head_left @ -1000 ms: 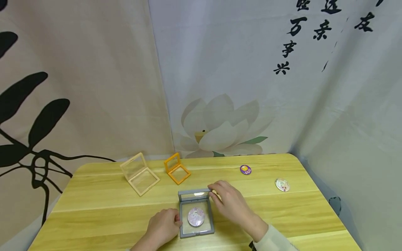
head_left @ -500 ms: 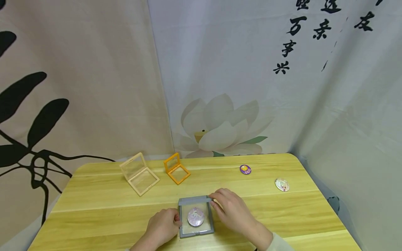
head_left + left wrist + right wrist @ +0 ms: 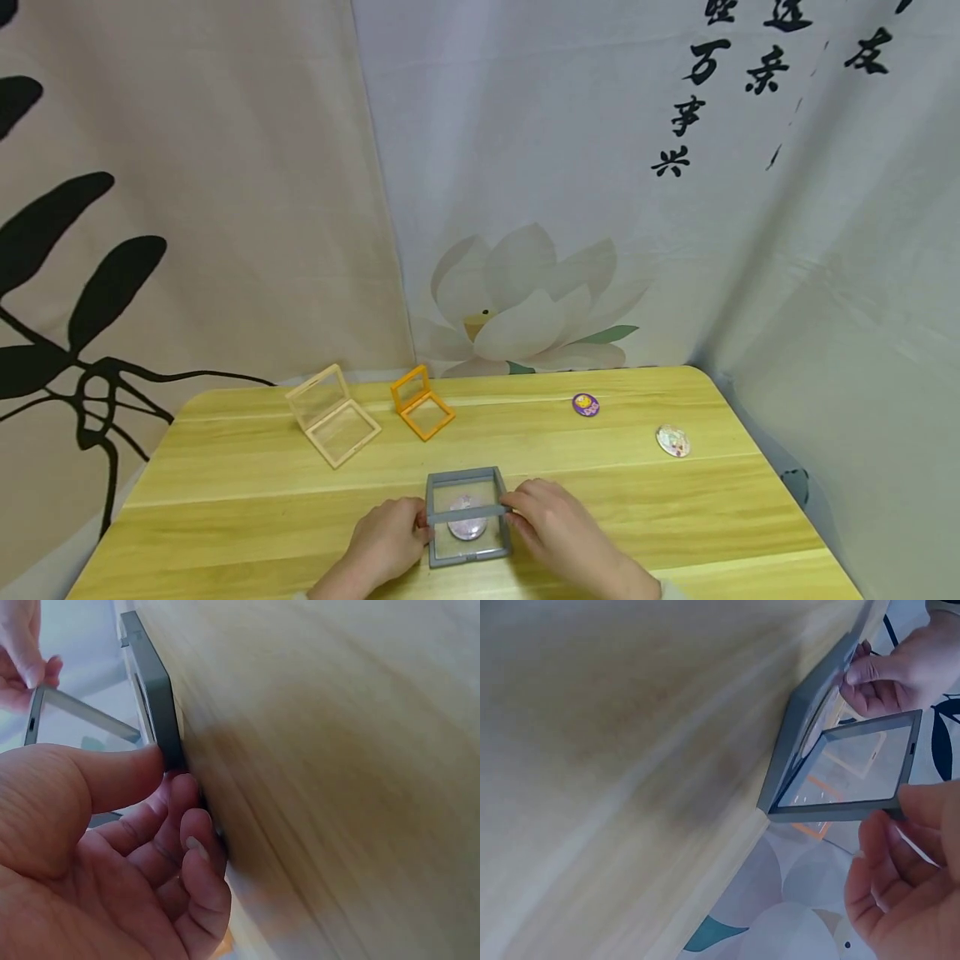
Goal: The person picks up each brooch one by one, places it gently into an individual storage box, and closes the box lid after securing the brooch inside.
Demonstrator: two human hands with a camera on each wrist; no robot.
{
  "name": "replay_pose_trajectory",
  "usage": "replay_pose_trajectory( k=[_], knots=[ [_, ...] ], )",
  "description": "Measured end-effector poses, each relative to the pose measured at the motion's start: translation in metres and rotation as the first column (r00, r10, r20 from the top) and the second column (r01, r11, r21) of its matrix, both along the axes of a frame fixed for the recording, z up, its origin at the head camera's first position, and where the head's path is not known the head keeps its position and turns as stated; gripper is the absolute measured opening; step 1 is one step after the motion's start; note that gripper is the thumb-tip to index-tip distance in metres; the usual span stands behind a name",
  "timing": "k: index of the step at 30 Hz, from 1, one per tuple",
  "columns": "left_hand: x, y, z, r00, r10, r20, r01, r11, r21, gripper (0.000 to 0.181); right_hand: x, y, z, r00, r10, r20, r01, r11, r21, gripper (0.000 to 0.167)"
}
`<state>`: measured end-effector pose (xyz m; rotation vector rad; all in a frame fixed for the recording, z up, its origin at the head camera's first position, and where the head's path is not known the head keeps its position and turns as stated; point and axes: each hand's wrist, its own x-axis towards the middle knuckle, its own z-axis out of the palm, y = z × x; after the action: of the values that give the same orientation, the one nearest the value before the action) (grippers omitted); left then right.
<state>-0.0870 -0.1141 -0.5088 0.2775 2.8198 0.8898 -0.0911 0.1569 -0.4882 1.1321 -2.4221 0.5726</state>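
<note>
A grey hinged display frame (image 3: 471,557) with clear film windows lies on the table between both hands. On its lower film sits a round, pale, glittery badge (image 3: 467,530), seen partly through the lid. The left hand (image 3: 386,537) grips the left edge of the base; in the left wrist view its thumb lies on top and its fingers are curled at the side. With thumb and fingers, the right hand (image 3: 562,533) pinches the right front corner of the lid (image 3: 840,811). The lid stands tilted over the base, the two halves apart at the front.
Behind to the left stand a cream display frame (image 3: 341,460) and a smaller orange one (image 3: 426,434), both with lids up. A purple badge (image 3: 586,405) and a pale patterned badge (image 3: 673,441) lie at the right on the wooden table (image 3: 247,500). A printed curtain (image 3: 525,125) hangs behind.
The right hand has swung the grey frame's lid up past vertical and forward over the badge, coming toward the person. The left hand keeps its place on the base.
</note>
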Motion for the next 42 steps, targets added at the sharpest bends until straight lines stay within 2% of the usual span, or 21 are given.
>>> replay_pose_trajectory(
  k=[7, 13, 19, 27, 31, 38, 42],
  knots=[
    [0.000, -0.003, 0.002, 1.000, -0.019, -0.024, 0.019, 1.000, -0.009, 0.031, 0.007, 0.001, -0.007, 0.998, 0.043, 0.047, -0.044, 0.999, 0.024, 0.022],
    [0.001, -0.004, 0.001, 1.000, -0.016, -0.011, 0.016, 1.000, -0.002, 0.030, 0.012, 0.000, -0.013, 0.993, 0.073, 0.095, -0.074, 0.997, 0.014, 0.022],
    [0.003, -0.003, 0.001, 1.000, -0.017, 0.002, 0.017, 1.000, 0.012, 0.030, 0.016, 0.000, -0.019, 0.994, 0.071, 0.087, -0.073, 0.997, 0.020, 0.025],
    [0.008, -0.007, 0.004, 1.000, -0.024, -0.016, 0.023, 1.000, -0.012, 0.022, 0.017, 0.001, -0.025, 0.994, 0.079, 0.080, -0.082, 0.995, 0.047, 0.020],
    [0.012, -0.008, 0.008, 1.000, -0.015, 0.002, 0.015, 1.000, -0.008, 0.023, 0.017, 0.002, -0.026, 0.993, 0.078, 0.089, -0.083, 0.995, 0.053, 0.019],
    [0.022, -0.007, 0.016, 0.997, -0.002, 0.073, 0.001, 1.000, 0.018, 0.029, 0.018, 0.001, -0.025, 0.990, 0.073, 0.121, -0.079, 0.996, 0.046, 0.013],
    [0.025, -0.005, 0.016, 0.997, -0.011, 0.074, 0.010, 1.000, 0.015, 0.033, 0.018, 0.001, -0.024, 0.987, 0.068, 0.143, -0.075, 0.996, 0.048, 0.013]
  ],
)
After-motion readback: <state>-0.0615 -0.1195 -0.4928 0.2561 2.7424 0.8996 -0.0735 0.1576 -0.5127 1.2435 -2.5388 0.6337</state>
